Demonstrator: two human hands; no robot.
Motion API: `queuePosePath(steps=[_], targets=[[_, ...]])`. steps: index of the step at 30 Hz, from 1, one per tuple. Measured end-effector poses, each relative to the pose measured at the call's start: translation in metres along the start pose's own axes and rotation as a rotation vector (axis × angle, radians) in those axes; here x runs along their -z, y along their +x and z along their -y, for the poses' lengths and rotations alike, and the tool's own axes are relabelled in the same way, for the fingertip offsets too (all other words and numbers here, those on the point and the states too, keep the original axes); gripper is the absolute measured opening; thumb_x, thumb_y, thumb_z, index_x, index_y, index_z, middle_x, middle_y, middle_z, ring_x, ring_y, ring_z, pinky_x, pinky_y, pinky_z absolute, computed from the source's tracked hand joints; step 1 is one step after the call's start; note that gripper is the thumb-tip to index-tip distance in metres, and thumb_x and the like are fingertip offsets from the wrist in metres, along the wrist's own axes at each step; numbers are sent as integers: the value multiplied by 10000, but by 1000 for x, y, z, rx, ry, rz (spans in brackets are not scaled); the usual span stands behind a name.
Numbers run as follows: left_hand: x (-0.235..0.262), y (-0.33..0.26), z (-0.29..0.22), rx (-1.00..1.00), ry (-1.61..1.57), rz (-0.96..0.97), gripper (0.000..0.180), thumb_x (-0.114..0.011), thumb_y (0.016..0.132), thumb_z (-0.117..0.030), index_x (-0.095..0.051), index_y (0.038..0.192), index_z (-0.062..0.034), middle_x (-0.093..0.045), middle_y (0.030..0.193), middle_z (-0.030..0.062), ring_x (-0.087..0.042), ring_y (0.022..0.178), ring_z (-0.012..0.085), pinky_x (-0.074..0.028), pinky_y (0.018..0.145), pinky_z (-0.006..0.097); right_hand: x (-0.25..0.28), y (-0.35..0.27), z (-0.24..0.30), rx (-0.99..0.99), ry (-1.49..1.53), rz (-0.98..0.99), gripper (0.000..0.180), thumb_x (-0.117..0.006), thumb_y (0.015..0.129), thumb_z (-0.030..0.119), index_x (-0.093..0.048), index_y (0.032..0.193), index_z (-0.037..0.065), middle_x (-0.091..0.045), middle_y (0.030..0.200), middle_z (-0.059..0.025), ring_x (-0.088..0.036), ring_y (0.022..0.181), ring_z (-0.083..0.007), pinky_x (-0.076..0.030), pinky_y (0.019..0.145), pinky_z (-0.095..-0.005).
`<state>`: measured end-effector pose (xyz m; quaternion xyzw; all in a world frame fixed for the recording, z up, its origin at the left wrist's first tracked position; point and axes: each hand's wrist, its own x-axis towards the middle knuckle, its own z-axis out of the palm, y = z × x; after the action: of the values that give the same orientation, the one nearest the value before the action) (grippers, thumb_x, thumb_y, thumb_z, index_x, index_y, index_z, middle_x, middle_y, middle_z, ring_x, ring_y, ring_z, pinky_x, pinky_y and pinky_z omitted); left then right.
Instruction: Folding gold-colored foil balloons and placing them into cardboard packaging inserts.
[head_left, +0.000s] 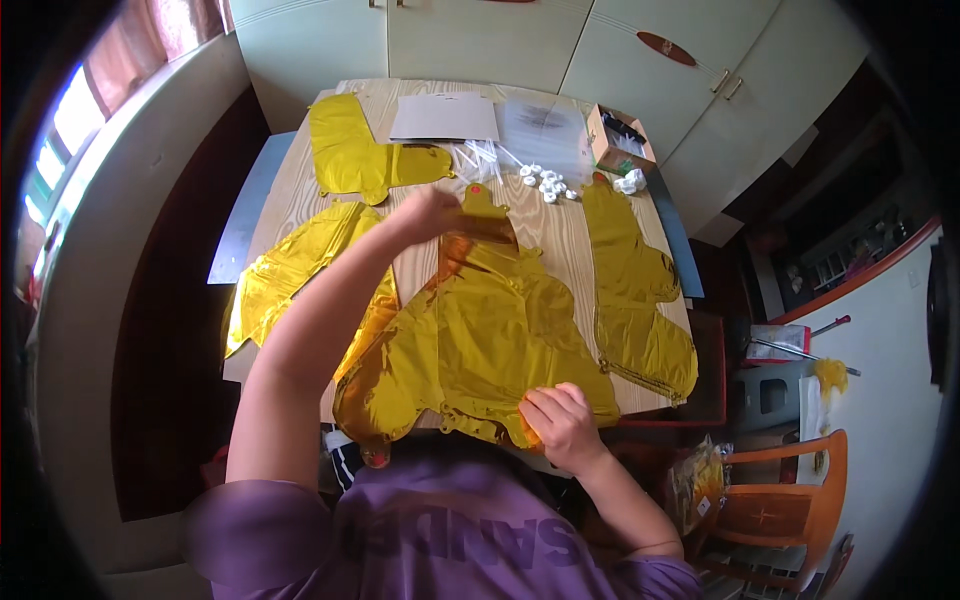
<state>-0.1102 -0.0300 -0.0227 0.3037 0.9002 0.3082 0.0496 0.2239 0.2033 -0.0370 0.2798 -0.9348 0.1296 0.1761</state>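
Your left hand (425, 212) pinches the far edge of the flat, shiny gold foil balloon (480, 340); your right hand (560, 420) grips its near edge. It looks light, floppy, slippery and easy to tear, so hold the edges softly.

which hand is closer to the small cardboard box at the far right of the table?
Left. The left hand grips the far end of the gold foil balloon mid-table, left of the cardboard box. The right hand pinches the balloon's near edge, much farther away.
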Motion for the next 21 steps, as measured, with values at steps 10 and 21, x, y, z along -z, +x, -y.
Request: queuePosePath(steps=[10,21], targets=[[9,-71,-10,-136,173,-283,464,-729,891,-279,-609,1301,-96,-564,1376,157,-553,1260,363,-444,1058,459,16,-1,7,-26,-42,-28,234,-643,819,114,-695,1027,19,-699,1043,-118,-671,943,-262,-478,901,-431],[-31,-171,-47,-309,35,28,482,-748,867,-292,-628,1264,-47,-558,1379,197,-516,1299,391,-410,1095,480,5,-13,28,8,-109,13,243,-625,852,93,-672,1076,8,-657,1012,-90,-619,874,-224,-472,890,-412]])
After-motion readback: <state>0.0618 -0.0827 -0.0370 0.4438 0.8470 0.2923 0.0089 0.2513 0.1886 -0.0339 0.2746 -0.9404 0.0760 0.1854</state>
